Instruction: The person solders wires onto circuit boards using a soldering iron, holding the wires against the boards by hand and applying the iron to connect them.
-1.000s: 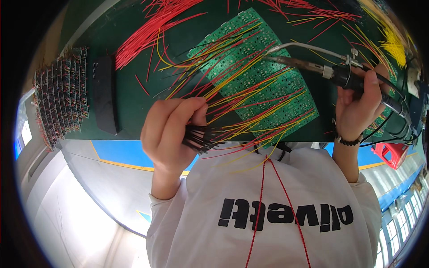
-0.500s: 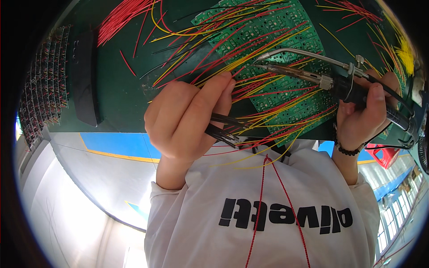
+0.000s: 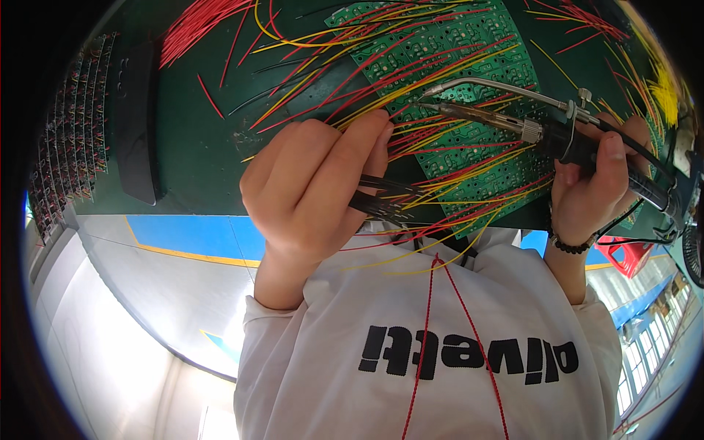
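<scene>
My left hand (image 3: pixel 315 183) is closed around a bundle of black wires (image 3: pixel 383 198), whose ends stick out to the right below the fingers. Its thumb and forefinger pinch together at the left edge of a green circuit board panel (image 3: pixel 506 70); whatever lies between those fingertips is too small to make out. Many red and yellow wires (image 3: pixel 447 143) run across and out from the panel. In my right hand (image 3: pixel 598 165) is a soldering iron (image 3: pixel 506 125) with a curved metal solder-feed tube fixed along it. Its tip points left over the panel, close to the left fingertips.
On the green table (image 3: pixel 183 147), a pile of red wires (image 3: pixel 202 29) lies at the far left. A long black block (image 3: pixel 137 125) and a panel of small wired boards (image 3: pixel 73 132) are farther left. More red wires (image 3: pixel 587 18) and yellow wires (image 3: pixel 666 92) lie at right.
My left hand has shifted slightly to the right, still gripping the black wires. The circuit board panel has slid a little to the right, while the soldering iron stays nearly in place.
</scene>
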`<state>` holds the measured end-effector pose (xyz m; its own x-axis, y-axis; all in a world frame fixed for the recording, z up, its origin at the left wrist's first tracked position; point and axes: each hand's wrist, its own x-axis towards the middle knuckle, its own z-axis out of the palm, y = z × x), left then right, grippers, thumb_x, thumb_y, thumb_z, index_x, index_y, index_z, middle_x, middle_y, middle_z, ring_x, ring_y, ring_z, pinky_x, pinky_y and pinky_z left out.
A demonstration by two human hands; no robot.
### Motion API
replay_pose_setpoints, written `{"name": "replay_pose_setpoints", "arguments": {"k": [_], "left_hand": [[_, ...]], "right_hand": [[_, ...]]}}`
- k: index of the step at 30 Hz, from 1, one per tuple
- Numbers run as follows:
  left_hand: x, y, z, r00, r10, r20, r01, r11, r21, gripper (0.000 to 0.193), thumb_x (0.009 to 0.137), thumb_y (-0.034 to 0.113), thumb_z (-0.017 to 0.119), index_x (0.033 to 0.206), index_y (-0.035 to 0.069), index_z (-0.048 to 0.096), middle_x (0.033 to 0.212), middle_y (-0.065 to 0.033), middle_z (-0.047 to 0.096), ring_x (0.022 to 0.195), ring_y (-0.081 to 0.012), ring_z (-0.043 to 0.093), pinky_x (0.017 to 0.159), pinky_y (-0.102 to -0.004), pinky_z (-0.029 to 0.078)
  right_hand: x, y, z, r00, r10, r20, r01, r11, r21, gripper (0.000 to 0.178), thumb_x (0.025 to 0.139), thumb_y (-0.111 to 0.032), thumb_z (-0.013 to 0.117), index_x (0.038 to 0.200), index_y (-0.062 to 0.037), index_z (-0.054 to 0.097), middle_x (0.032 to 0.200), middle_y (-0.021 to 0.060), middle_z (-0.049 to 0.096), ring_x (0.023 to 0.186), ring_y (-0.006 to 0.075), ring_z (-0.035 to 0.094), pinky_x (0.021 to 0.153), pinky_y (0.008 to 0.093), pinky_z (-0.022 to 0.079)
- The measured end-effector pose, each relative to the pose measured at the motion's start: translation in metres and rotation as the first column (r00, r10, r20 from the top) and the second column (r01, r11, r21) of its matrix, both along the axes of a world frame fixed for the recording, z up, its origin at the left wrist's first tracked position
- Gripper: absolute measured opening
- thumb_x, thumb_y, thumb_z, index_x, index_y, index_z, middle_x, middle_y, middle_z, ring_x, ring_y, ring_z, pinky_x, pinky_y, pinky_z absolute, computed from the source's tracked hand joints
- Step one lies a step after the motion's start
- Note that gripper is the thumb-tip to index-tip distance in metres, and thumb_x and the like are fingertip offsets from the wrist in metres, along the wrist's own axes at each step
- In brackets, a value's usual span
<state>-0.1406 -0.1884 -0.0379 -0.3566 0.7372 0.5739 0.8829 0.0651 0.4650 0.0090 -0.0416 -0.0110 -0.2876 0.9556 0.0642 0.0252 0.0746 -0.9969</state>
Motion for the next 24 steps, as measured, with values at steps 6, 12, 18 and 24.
{"name": "replay_pose_setpoints", "arguments": {"k": [6,12,18,24], "left_hand": [[0.0002,-0.0003,-0.0004,1.0,0.004,0.009,-0.004,1.0,-0.004,0.017,0.062,-0.002,0.073,0.077,0.0,0.065,0.059,-0.0033,0.051,0.046,-0.0103,0.046,0.04,-0.0209,0.035],[0.0041,0.002,-0.0034,0.998,0.061,0.005,-0.061,0.998,0.028,0.023,0.054,-0.001,0.071,0.076,0.001,0.063,0.056,-0.0024,0.042,0.046,-0.0145,0.043,0.039,-0.0253,0.034],[0.0037,0.003,-0.0033,0.998,0.058,0.004,-0.058,0.998,0.017,0.022,0.055,-0.001,0.071,0.075,0.001,0.063,0.056,-0.0025,0.042,0.046,-0.0146,0.043,0.039,-0.0254,0.034],[0.0046,0.0037,-0.0019,0.997,0.069,0.017,-0.069,0.998,0.002,0.022,0.055,-0.002,0.07,0.075,0.001,0.063,0.056,-0.0025,0.042,0.046,-0.0146,0.043,0.039,-0.0256,0.034]], "right_hand": [[-0.0016,0.0011,-0.0003,0.999,0.033,-0.022,-0.033,0.999,-0.01,0.02,0.074,-0.012,0.059,0.069,-0.0024,0.042,0.061,0.004,0.048,0.04,0.0041,0.036,0.032,0.017,0.029],[-0.0016,0.0018,-0.001,0.997,0.066,-0.04,-0.068,0.997,-0.038,0.026,0.074,-0.014,0.062,0.067,-0.0052,0.039,0.055,0.001,0.045,0.037,0.0029,0.033,0.032,0.0167,0.028],[0.0008,0.0026,-0.0024,0.998,0.059,0.008,-0.059,0.998,-0.007,0.028,0.073,-0.015,0.064,0.066,-0.0059,0.039,0.054,0.0006,0.045,0.038,0.0022,0.035,0.033,0.0164,0.027],[0.0019,0.0083,-0.0091,0.99,0.115,0.087,-0.13,0.973,0.192,0.022,0.075,-0.015,0.056,0.069,-0.0046,0.039,0.057,0.0038,0.046,0.038,0.0047,0.034,0.032,0.0168,0.027]]}}
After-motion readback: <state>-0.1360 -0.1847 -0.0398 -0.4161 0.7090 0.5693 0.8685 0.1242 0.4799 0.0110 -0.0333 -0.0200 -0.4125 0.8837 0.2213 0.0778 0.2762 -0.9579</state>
